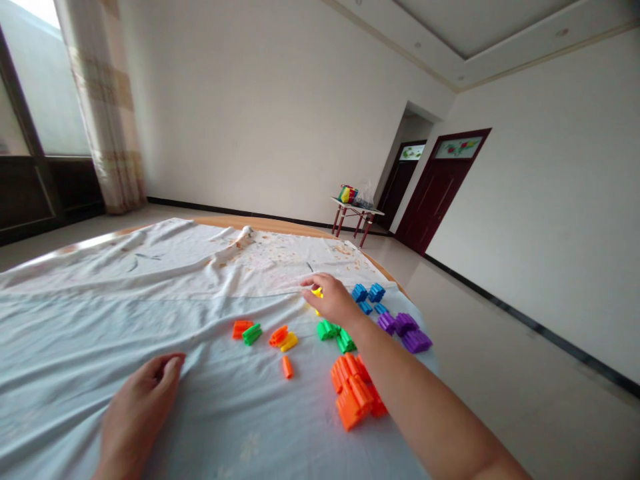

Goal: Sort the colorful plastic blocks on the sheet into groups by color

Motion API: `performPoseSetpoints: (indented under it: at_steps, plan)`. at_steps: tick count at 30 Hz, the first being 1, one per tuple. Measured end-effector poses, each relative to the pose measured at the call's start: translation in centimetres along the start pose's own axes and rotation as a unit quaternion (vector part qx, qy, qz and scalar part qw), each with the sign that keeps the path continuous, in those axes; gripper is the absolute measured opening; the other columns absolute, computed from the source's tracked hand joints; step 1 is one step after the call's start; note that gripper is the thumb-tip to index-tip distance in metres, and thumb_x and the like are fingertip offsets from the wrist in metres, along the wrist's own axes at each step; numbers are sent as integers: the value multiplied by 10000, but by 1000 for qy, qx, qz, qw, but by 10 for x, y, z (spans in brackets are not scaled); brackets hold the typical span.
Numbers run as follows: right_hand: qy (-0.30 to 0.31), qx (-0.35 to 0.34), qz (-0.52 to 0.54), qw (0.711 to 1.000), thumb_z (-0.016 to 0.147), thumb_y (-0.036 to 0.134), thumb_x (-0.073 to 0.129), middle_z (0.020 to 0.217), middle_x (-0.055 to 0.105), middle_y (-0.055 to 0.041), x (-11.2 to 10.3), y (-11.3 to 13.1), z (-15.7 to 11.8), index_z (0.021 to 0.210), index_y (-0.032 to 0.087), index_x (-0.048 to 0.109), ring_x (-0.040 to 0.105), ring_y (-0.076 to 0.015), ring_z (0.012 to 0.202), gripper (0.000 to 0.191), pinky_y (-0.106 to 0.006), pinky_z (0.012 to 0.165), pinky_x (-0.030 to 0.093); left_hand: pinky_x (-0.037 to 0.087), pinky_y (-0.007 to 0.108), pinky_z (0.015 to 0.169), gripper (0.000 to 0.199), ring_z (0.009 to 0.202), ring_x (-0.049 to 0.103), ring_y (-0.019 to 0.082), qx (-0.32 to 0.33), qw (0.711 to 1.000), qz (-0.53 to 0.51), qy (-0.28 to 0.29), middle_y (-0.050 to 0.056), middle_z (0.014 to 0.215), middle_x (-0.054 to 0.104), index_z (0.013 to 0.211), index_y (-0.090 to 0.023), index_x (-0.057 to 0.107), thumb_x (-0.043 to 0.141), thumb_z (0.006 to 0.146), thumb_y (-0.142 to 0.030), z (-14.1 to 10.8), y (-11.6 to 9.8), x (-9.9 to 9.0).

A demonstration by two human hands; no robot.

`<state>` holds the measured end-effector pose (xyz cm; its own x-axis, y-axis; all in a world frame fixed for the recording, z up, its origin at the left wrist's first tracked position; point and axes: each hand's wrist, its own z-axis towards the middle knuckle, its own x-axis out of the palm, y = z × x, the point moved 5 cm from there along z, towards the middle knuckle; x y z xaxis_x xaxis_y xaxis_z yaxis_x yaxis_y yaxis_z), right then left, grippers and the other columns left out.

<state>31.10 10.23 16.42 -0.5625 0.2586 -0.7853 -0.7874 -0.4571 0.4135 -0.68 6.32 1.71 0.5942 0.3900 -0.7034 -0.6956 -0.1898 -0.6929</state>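
Note:
My left hand [143,403] rests on the pale blue cloth at the lower left, fingers curled and thumb against them, with nothing visible in it. Farther out, my right hand [330,299] reaches over some yellow plastic pieces [317,292], thumb and index finger apart; it partly hides them. Just below that hand are bundles of green pieces [328,329]. Loose in the middle lie orange pieces [243,329], a green piece [253,334], a second orange cluster [278,336], a yellow piece [289,343] and a single orange tube [287,367].
A large orange pile [353,390] sits partly behind my right forearm. Blue bundles [376,292] and purple bundles [406,325] lie near the table's right edge. The cloth [225,413] is wrinkled. A small side table [357,208] with bags stands by the far wall.

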Motion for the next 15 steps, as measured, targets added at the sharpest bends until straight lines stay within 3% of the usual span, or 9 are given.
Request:
performPoseSetpoints:
  at_steps: [4, 7, 9, 12, 15]
  plan:
    - [113, -17, -63, 991, 797, 243, 615, 926, 691, -39, 38, 39, -26, 912, 202, 688, 629, -162, 864, 142, -276, 803, 472, 449, 278, 656, 447, 887, 636, 240, -32, 999, -8, 43, 61, 929, 713, 986, -228, 674, 380, 788, -499, -2, 0, 2]
    - [212, 29, -180, 960, 774, 235, 593, 822, 718, -60, 68, 39, -40, 781, 209, 701, 669, -214, 828, 111, -302, 726, 498, 445, 280, 665, 438, 896, 631, 239, -35, 998, -20, 40, 57, 930, 709, 980, -234, 673, 378, 786, -493, -3, 1, 3]
    - [258, 47, -236, 936, 745, 221, 604, 848, 729, -104, 83, 34, -47, 789, 192, 708, 683, -259, 834, 117, -335, 697, 514, 443, 279, 668, 434, 896, 629, 236, -35, 998, -26, 40, 53, 930, 706, 975, -236, 674, 381, 783, -492, -3, 2, 3]
    - [295, 51, -261, 918, 704, 192, 632, 950, 718, -172, 96, 29, -53, 894, 142, 710, 682, -317, 882, 212, -391, 699, 534, 438, 280, 682, 430, 905, 624, 235, -35, 998, -33, 49, 53, 945, 701, 983, -235, 669, 392, 783, -495, -3, 1, 2]
    - [313, 46, -264, 911, 717, 151, 607, 1009, 707, -175, 101, 29, -57, 961, 127, 699, 675, -313, 927, 262, -402, 732, 542, 432, 279, 691, 418, 918, 618, 234, -32, 997, -39, 55, 57, 960, 698, 993, -226, 664, 401, 791, -480, -4, -2, 0]
